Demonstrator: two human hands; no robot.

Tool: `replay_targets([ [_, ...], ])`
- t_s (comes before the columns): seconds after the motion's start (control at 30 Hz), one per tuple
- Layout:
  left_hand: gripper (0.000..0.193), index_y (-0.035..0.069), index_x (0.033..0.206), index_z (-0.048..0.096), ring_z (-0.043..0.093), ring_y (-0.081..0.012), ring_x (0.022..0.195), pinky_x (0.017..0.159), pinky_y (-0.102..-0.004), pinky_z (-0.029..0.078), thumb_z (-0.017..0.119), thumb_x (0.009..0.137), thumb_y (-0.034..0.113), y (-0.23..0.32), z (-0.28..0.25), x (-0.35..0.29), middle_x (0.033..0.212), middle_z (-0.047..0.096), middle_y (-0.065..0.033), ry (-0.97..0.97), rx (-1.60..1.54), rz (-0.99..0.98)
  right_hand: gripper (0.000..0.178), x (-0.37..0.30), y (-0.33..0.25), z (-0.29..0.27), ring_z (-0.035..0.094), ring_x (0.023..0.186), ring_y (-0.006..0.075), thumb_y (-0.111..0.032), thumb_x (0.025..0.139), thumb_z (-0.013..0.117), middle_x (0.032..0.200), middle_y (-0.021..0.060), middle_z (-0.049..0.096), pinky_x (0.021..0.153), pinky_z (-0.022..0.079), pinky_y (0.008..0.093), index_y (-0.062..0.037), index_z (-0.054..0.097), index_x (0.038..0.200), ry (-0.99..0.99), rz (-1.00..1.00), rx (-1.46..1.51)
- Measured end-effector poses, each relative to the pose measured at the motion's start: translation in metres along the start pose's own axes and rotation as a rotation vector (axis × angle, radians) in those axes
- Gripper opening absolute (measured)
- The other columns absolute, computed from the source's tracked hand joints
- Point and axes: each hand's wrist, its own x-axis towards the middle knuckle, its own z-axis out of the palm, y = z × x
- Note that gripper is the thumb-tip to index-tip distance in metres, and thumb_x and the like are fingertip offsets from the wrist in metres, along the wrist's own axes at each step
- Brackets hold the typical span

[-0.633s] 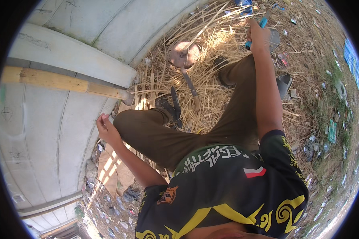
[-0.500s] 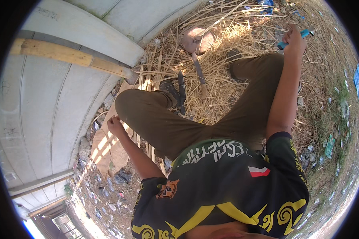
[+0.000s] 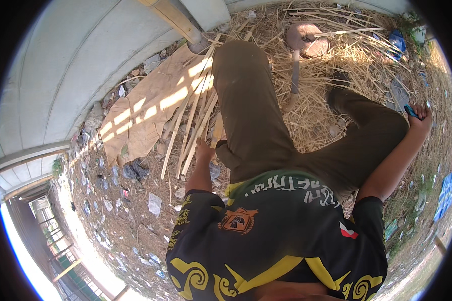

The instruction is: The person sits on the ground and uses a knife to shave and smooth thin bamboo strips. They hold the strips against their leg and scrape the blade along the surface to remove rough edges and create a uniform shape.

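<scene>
My left hand (image 3: 204, 149) is lowered beside my left leg, at the near ends of the pale bamboo strips (image 3: 188, 133). Its fingers are curled, and what they hold, if anything, is too small to tell. Out past my right knee, my right hand (image 3: 423, 119) is closed round a turquoise utility knife (image 3: 411, 111), partly covered by the fingers. Between my legs lies a long-bladed knife (image 3: 295, 75) with a wooden handle, its blade end against a round wooden block (image 3: 309, 40).
Flattened cardboard (image 3: 150, 108) lies left of the strips, near a pale panel wall (image 3: 60, 75) and a bamboo pole (image 3: 173, 20). Shavings (image 3: 311, 115) cover the ground between my legs. Plastic litter (image 3: 154, 204) is scattered at left, and a blue sheet (image 3: 445, 196) lies far right.
My view and body have turned left. My left hand has moved from beside my knee to the bamboo strips; my right hand still holds the utility knife, now lower beside the knee.
</scene>
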Motion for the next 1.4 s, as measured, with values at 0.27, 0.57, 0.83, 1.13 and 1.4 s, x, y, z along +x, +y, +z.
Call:
replay_targets([
  [0.27,0.087,-0.004,0.151,0.032,0.049,-0.0480,0.135,0.111,-0.0506,0.044,0.075,0.079,0.021,0.002,-0.025,0.003,0.146,0.045,-0.0345,0.148,-0.182,-0.012,0.045,0.011,-0.006,-0.013,0.024,0.047,0.0117,-0.005,0.096,0.054,0.055,-0.0054,0.019,0.052,0.026,0.0315,-0.0186,0.026,0.064,-0.014,-0.028,-0.029],
  [0.57,0.049,-0.001,0.129,0.057,0.064,-0.0461,0.116,0.100,-0.0500,0.051,0.066,0.085,0.017,0.012,-0.034,-0.008,0.119,0.069,-0.0292,0.087,-0.168,-0.153,0.045,0.030,-0.007,-0.013,0.023,0.047,0.0125,-0.008,0.097,0.054,0.054,-0.0047,0.019,0.055,0.027,0.0320,-0.0186,0.026,0.063,0.018,-0.039,-0.066],
  [0.83,0.040,0.005,0.127,0.064,0.054,-0.0373,0.133,0.105,-0.0513,0.047,0.062,0.090,0.021,0.032,-0.046,-0.033,0.134,0.062,-0.0193,0.119,0.161,-0.100,0.045,0.048,-0.008,-0.021,0.024,0.048,0.0133,-0.007,0.096,0.056,0.055,-0.0037,0.019,0.054,0.027,0.0335,-0.0178,0.027,0.063,-0.058,-0.008,-0.060],
  [1.13,0.057,0.000,0.129,0.063,0.066,-0.0395,0.116,0.101,-0.0469,0.052,0.066,0.084,0.036,0.011,-0.048,-0.033,0.122,0.069,-0.0253,-0.035,-0.191,-0.094,0.046,0.049,-0.011,-0.021,0.026,0.050,0.0150,-0.006,0.094,0.057,0.055,-0.0028,0.020,0.056,0.030,0.0341,-0.0185,0.026,0.064,-0.049,0.006,-0.080],
  [1.4,0.043,0.010,0.106,0.072,0.073,-0.0374,0.095,0.083,-0.0501,0.056,0.071,0.082,0.046,0.025,-0.058,-0.064,0.097,0.075,-0.0182,0.292,-0.110,-0.141,0.050,0.047,-0.006,-0.011,0.027,0.050,0.0145,-0.003,0.092,0.058,0.055,-0.0034,0.018,0.055,0.028,0.0338,-0.0192,0.022,0.061,0.025,-0.049,-0.118],
])
